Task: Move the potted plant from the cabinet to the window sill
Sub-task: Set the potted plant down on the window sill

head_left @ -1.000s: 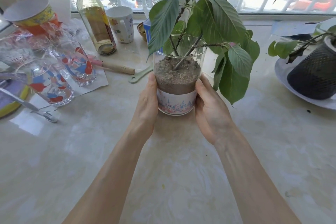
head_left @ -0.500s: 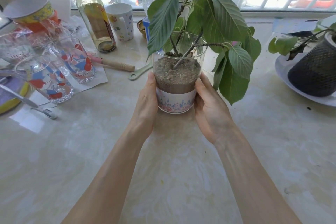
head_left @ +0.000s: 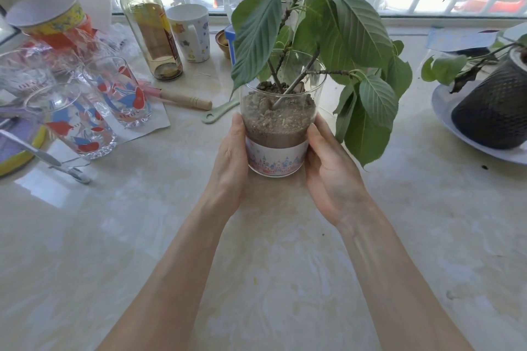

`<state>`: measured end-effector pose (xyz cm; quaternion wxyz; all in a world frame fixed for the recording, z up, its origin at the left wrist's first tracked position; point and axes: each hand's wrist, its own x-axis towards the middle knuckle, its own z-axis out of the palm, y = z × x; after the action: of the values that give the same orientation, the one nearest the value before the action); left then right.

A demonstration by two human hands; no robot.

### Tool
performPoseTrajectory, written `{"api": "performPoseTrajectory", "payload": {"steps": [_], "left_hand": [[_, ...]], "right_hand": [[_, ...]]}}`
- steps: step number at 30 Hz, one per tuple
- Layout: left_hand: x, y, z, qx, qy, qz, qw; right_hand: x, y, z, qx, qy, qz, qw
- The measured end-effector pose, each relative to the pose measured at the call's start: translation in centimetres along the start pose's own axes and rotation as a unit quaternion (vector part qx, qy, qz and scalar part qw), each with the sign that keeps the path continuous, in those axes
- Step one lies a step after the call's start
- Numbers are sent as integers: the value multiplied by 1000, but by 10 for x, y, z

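Observation:
The potted plant [head_left: 278, 125] is a clear glass pot of brown soil with a patterned white band at its base and broad green leaves above. It stands upright at the middle of the pale marble window sill [head_left: 256, 251], its base at the surface. My left hand [head_left: 231, 162] cups the pot's left side and my right hand [head_left: 328, 171] cups its right side. The fingers behind the glass are hidden.
Left of the pot stand two printed glasses [head_left: 94, 111], a tall bottle [head_left: 148, 25], a white mug [head_left: 191, 33], a paper cup [head_left: 48, 17] and a wooden-handled tool [head_left: 182, 100]. At the right, a dark netted pot [head_left: 496, 111] sits on a white plate. The barred window runs behind.
The pot has shifted slightly away from me toward the window, both hands staying on its sides; the grip looks the same.

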<state>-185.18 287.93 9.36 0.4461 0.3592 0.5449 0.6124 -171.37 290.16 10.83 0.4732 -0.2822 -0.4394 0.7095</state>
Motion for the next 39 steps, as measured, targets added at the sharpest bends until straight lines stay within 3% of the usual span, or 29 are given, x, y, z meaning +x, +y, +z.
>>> {"api": "performPoseTrajectory", "payload": {"steps": [15,23,39], "left_hand": [[-3,-1,-2,-26,-15,-12,999],[-3,0,-6,19,-3,-33,999],[-14,16,-7,26,-14,-16,999]], "right_hand": [[-3,2,1,0,23,14,1000],[-9,-2,6,6,20,21,1000],[-13,-2,17,19,129,52,990]]}}
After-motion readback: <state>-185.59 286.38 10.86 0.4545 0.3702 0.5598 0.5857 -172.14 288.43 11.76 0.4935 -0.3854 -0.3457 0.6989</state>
